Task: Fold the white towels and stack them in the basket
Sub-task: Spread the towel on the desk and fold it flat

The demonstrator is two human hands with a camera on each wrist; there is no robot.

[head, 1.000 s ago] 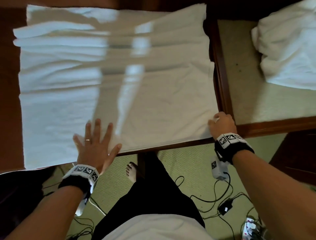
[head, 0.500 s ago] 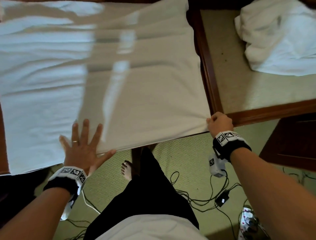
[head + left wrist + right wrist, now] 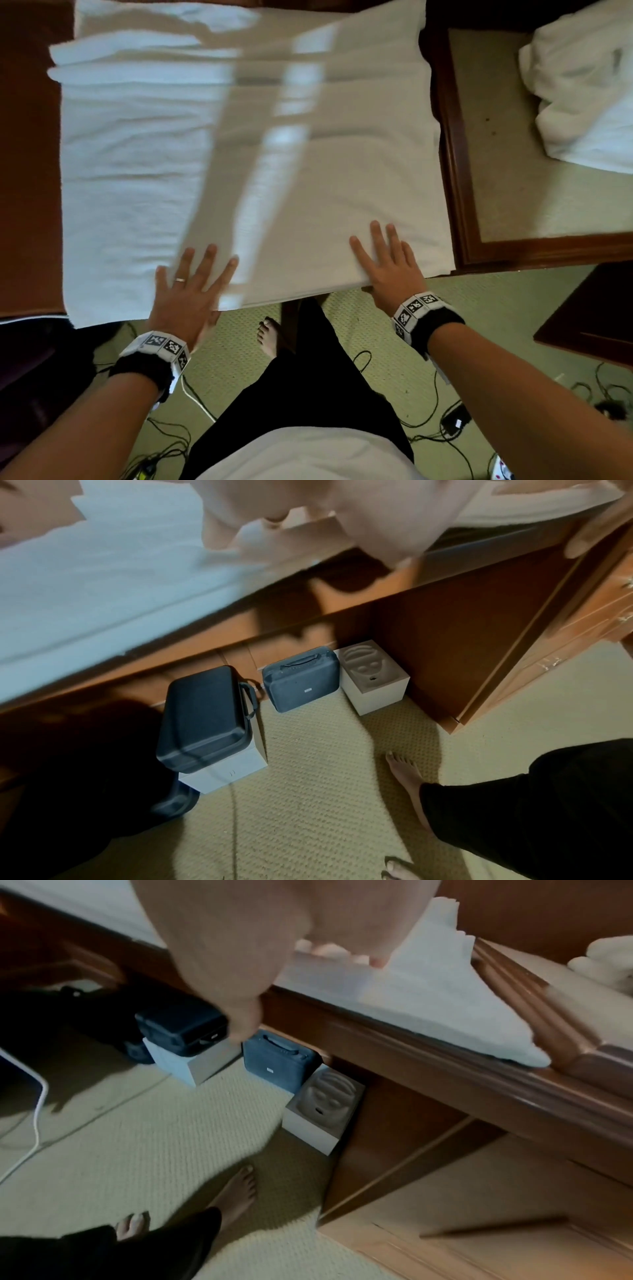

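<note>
A large white towel (image 3: pixel 239 144) lies spread over a brown wooden table (image 3: pixel 27 171), its near edge hanging slightly past the table's front. My left hand (image 3: pixel 191 277) rests flat on the towel near its front edge, fingers spread, a ring on one finger. To the right, my right hand (image 3: pixel 387 257) lies flat with straight fingers on the towel's front right part. In the right wrist view the towel's near right corner (image 3: pixel 479 1026) lies against a raised wooden rim. No basket is in view.
A crumpled pile of white towels (image 3: pixel 582 85) sits on a second, beige-topped table (image 3: pixel 513 192) at the right. On the carpet under the table stand dark cases (image 3: pixel 205 718) and white boxes (image 3: pixel 373 680). Cables (image 3: pixel 445 425) trail on the floor near my bare feet (image 3: pixel 270 339).
My right hand has let go of the towel's front right corner and now lies flat on the cloth. The left hand stays flat and has moved a little onto the towel.
</note>
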